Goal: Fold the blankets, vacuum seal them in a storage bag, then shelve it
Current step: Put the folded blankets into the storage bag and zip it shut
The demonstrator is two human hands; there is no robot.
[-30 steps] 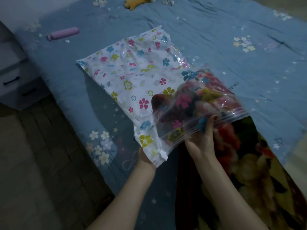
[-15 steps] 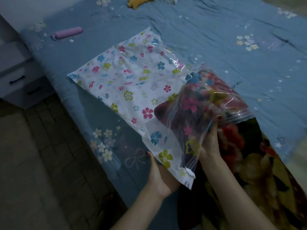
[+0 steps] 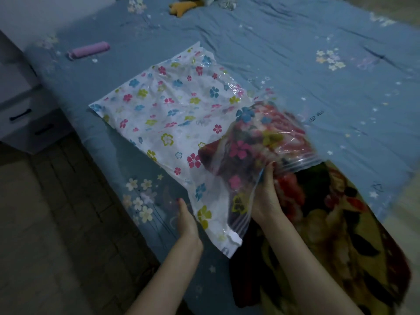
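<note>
On the blue bed [image 3: 284, 53], near its front edge, lies the flowered storage bag [image 3: 172, 114] w/ the blanket [image 3: 341, 223] going in at its mouth. Right hand [image 3: 267, 196] is at the zip edge of the mouth, fingers curled round the plastic lip, holding it up against the blanket. Left hand [image 3: 187, 221] is at the bag's near corner, by the bed's front edge; fingers look fairly straight beside or under the plastic, can't tell if it really grips. Bag contents: only the leading part of the blanket, showing red and dark thru the clear side; the far half of the bag, toward the bed's middle, looks flat, prob. nothing in it. Most of the blanket is outside, draped over the front edge. To do this step well, I'd say: keep the mouth wide, work the bag over the blanket in short pulls on alternate sides, push the fold toward the far end, keep fabric clear of the zip track. Purple roll [image 3: 89, 51] sits near the bed's far left corner.
</note>
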